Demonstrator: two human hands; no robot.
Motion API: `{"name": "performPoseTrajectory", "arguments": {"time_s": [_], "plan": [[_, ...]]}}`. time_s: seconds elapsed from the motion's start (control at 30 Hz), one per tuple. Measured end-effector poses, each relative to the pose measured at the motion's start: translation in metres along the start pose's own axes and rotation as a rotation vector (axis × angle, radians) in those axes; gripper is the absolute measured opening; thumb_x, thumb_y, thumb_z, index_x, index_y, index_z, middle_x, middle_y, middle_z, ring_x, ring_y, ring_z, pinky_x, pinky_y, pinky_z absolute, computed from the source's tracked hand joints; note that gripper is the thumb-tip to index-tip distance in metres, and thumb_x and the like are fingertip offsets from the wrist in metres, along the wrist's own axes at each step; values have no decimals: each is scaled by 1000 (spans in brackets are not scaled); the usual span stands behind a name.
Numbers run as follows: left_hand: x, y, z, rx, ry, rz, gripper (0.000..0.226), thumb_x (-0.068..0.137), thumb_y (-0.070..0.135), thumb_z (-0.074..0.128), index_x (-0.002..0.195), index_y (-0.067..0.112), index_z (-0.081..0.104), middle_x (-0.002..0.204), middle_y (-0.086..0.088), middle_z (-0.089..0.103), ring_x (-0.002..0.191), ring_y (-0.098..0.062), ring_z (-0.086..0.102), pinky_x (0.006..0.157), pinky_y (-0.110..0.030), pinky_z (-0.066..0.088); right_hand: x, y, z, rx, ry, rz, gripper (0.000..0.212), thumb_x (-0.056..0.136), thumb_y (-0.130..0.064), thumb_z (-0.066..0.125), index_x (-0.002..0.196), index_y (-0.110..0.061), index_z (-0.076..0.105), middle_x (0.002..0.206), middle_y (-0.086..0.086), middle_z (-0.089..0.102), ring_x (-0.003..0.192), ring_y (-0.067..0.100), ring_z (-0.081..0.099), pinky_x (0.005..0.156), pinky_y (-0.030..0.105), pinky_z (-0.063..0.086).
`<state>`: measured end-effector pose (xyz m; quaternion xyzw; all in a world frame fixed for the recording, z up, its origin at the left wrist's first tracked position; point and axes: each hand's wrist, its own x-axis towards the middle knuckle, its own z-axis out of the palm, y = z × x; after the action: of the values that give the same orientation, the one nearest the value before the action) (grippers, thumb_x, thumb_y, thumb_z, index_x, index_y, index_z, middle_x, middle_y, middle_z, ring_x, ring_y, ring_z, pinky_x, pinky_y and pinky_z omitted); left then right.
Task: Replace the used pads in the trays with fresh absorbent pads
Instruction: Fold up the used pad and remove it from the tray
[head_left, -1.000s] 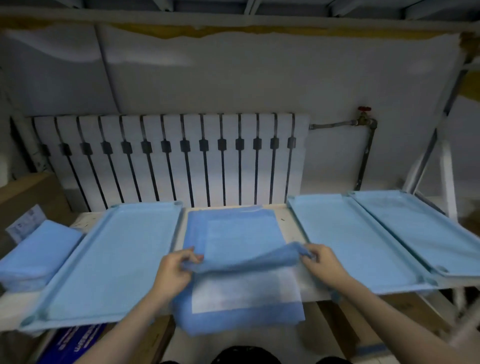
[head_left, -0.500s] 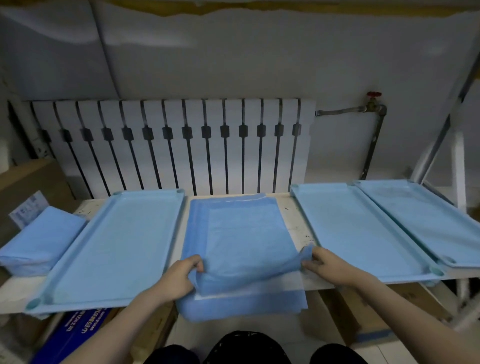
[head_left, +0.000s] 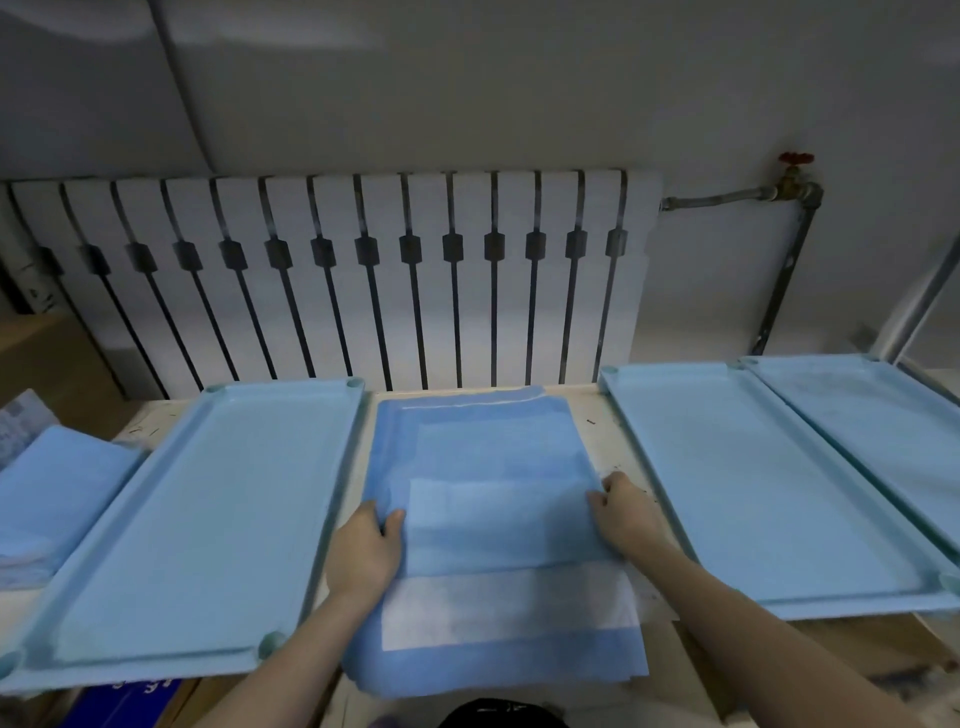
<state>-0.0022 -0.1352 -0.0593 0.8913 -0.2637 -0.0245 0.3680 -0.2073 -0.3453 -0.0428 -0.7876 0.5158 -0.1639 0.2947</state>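
We grip the top absorbent pad (head_left: 498, 519) by its side edges, left hand (head_left: 366, 551) and right hand (head_left: 626, 514), on the stack (head_left: 467, 431) mid-worktop (head_left: 602, 431). 3 trays (head_left: 280, 388) look lined; whether with fresh pads, we cannot tell.

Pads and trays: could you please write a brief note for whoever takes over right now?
Left hand and right hand each grip a side edge of the top pad, which lies partly folded on the pad stack between the trays.
Left tray sits left of the stack; near right tray and far right tray sit to its right. A folded bundle lies far left.
Done: I cannot tell whether any tray is lined.
Left: lift the held pad into a tray, spread it flat, repeat for the others.
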Motion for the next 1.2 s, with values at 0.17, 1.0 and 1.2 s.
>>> {"name": "performPoseTrajectory", "arguments": {"time_s": [0.17, 1.0, 1.2], "plan": [[7, -1, 6, 98, -3, 23, 36, 92, 31, 55, 70, 11, 36, 81, -25, 62, 82, -41, 60, 64, -41, 42, 4, 8, 11, -102, 67, -24, 18, 97, -23, 40, 95, -6, 46, 98, 20, 62, 88, 35, 58, 66, 35, 36], [16, 15, 32, 516, -454, 98, 66, 95, 61, 18, 151, 33, -1, 159, 5, -13, 147, -20, -12, 117, -49, -2, 17, 22, 25, -485, -170, -241, 64, 97, -58, 19, 151, -27, 9, 160, -7, 3, 147, 16, 2, 116, 46, 8], [12, 35, 34, 602, -252, 331, 53, 97, 38, 36, 144, 17, 27, 154, -6, 18, 145, -26, 7, 113, -46, 16, 9, 19, 19, -527, -50, -373, 59, 96, -43, 19, 148, -14, 22, 158, 2, 18, 146, 18, 13, 114, 44, 17]]}}
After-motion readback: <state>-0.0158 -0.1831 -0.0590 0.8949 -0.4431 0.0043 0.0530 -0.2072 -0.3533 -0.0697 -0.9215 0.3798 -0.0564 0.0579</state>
